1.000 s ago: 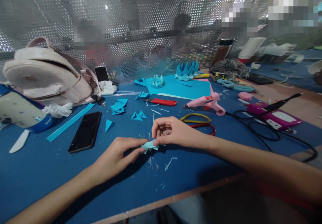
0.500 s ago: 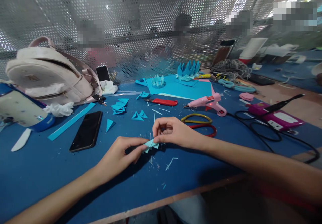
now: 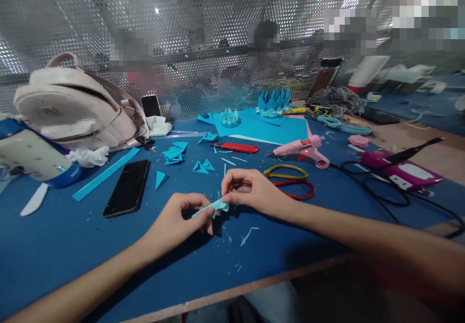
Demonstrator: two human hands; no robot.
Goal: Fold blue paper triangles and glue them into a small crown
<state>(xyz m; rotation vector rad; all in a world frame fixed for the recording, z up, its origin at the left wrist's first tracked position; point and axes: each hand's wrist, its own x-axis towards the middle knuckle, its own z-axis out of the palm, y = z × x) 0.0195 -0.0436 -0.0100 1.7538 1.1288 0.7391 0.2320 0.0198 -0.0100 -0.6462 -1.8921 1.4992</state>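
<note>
A light-blue folded paper piece (image 3: 219,206) is held between both hands, low over the blue table. My left hand (image 3: 185,214) pinches its left part between thumb and fingers. At its right end, my right hand (image 3: 247,187) grips it with thumb and forefinger, the other fingers curled. Beyond the hands lie small folded blue paper triangles (image 3: 202,166) and a pile of blue paper pieces (image 3: 175,154). One single blue triangle (image 3: 160,179) lies to the left. Red-and-yellow-handled scissors (image 3: 296,190) rest just beyond my right wrist, their blades hidden.
A red cutter (image 3: 240,147) and a pink glue gun (image 3: 301,149) lie further back. Blue paper crowns (image 3: 273,102) stand on a blue sheet (image 3: 243,133). A phone (image 3: 127,188), a blue strip (image 3: 105,174), a backpack (image 3: 72,110) and a purple power bank (image 3: 399,170) surround the work.
My left fingers have shifted on the paper piece, and more of its left part shows above the thumb. My right hand keeps nearly the same hold. The view has moved slightly.
</note>
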